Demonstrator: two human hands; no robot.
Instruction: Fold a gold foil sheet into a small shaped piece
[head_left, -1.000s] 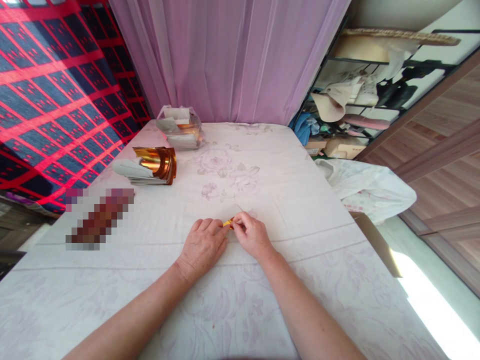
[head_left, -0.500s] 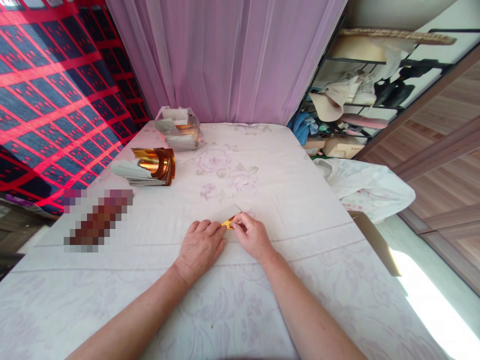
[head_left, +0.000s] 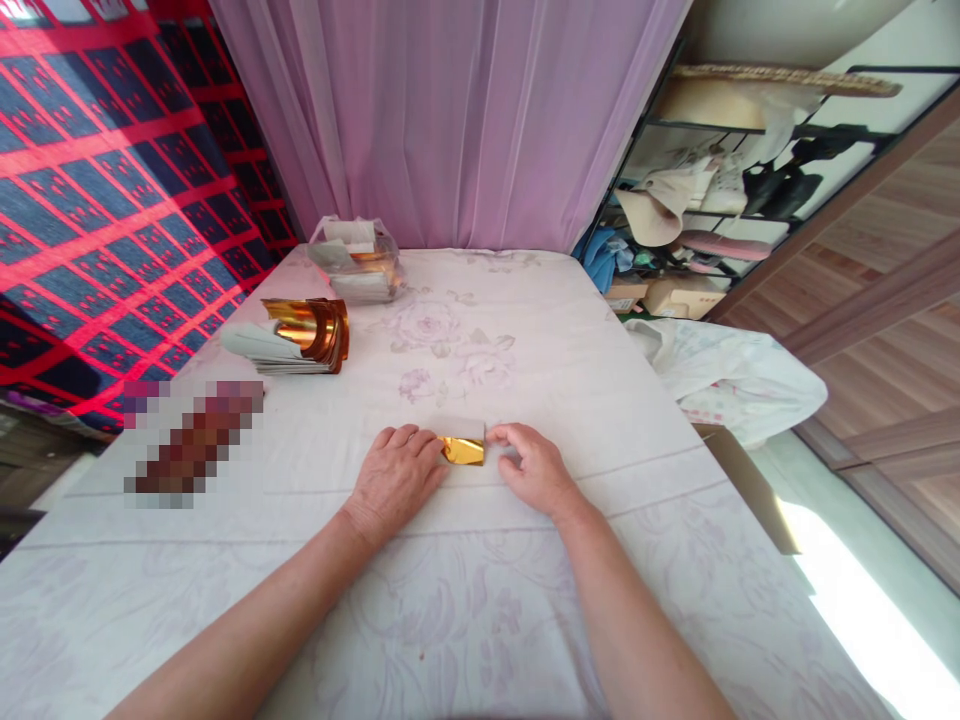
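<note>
Lying between both hands: gold paper (head_left: 463,451)

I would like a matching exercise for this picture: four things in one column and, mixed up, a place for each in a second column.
Things:
1. gold foil piece
2. stack of gold sheets
3. clear plastic bag
4. white cloth bundle

Places:
A. far end of the table, near the curtain
B. between the left hand and the right hand
C. off the table's right edge
D. left side of the table, curled upward

Pairs: 1-B, 2-D, 3-A, 4-C
</note>
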